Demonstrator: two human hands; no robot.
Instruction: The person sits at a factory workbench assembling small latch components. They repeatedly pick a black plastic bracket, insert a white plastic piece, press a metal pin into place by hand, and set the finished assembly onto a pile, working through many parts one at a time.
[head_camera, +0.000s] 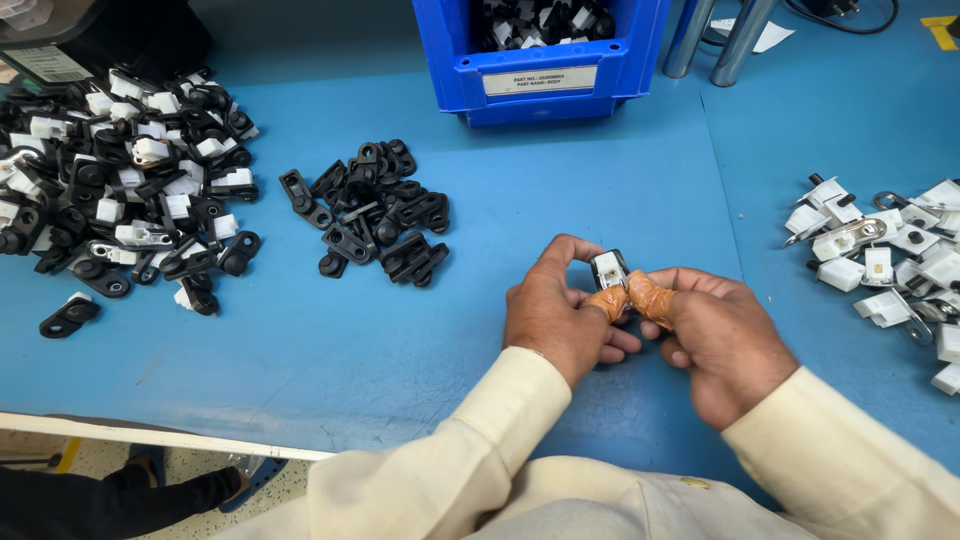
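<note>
left hand (557, 322): came in from the lower middle, back of the hand up, fingers curled over the top of a small black-and-white part (609, 269); its grip was closed on the part's left side, the taped thumb (607, 302) pressed against it.
right hand (718, 340): came in from the lower right, knuckles up and fingers folded under; its grip was closed on the same part from the right, its taped thumb (648, 297) touching the left one.
part: held between both hands just above the blue desk (560, 190), near its front edge; the lower half was hidden by the thumbs, so it was probably a black body with a white insert.
sleeves: cream cuffs (505, 385) covered both wrists.
black pieces (375, 215): a loose pile lay up and left of the hands, well apart.
mixed pile (120, 180): black-and-white pieces at the far left.
white pieces (885, 260): spread with metal clips at the right edge.
blue bin (540, 60): stood at the back, holding more parts.
</note>
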